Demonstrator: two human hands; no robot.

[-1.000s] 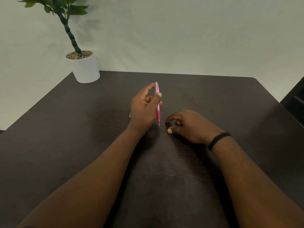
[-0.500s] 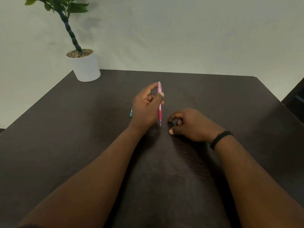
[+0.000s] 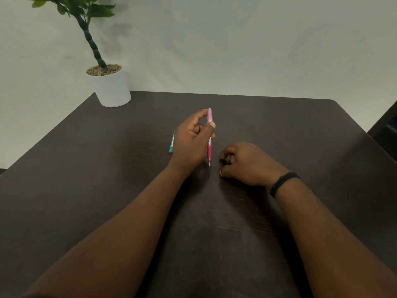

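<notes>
My left hand (image 3: 193, 143) pinches a pink pen (image 3: 209, 147) between thumb and fingers. The pen stands nearly upright, its tip pointing down just above the dark table (image 3: 279, 130). My right hand (image 3: 247, 164) rests on the table just right of the pen tip, fingers loosely curled and holding nothing I can see. A black band sits on the right wrist. A teal pen (image 3: 171, 145) lies on the table behind my left hand, mostly hidden by it.
A white pot with a green plant (image 3: 111, 87) stands at the table's far left corner. A pale wall runs behind the table. Something dark (image 3: 384, 130) stands past the table's right edge.
Both hands and the pink pen hold almost the same pose; the view has shifted slightly.
</notes>
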